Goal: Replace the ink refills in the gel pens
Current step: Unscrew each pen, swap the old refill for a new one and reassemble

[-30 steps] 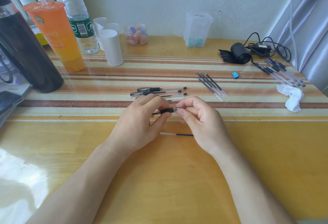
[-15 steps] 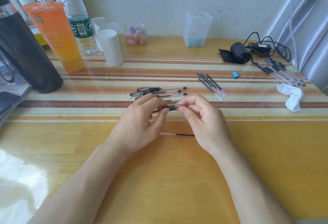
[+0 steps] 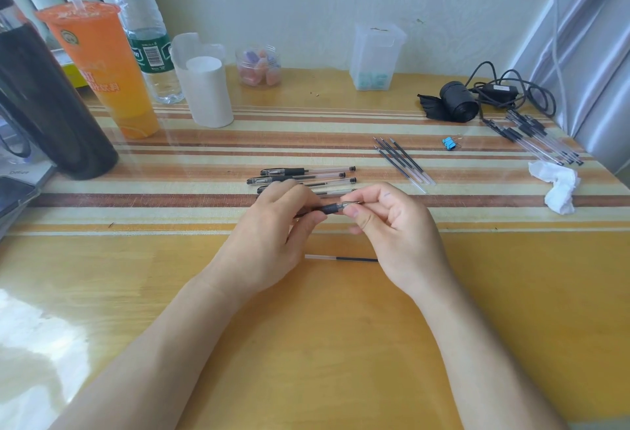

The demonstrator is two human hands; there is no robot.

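Daylight fills the room, bright and even. White glare washes over the glossy table [image 3: 341,344] at the near left. The left hand [image 3: 269,235] and right hand [image 3: 392,231] cast only faint, soft shadows. The middle is sharp; the black bottle [image 3: 51,105] far left and the curtain [image 3: 596,54] far right lean, bent by the wide lens.

I see a clear pen [image 3: 332,208] with a black grip held nearly level between the left hand [image 3: 269,235] and right hand [image 3: 392,225], its tip end pinched by the right. A loose refill [image 3: 341,258], part clear and part dark, lies flat on the table [image 3: 341,344] just below. Several pens [image 3: 306,175] lie side by side just behind, and a few dark refills [image 3: 402,162] lie further right.
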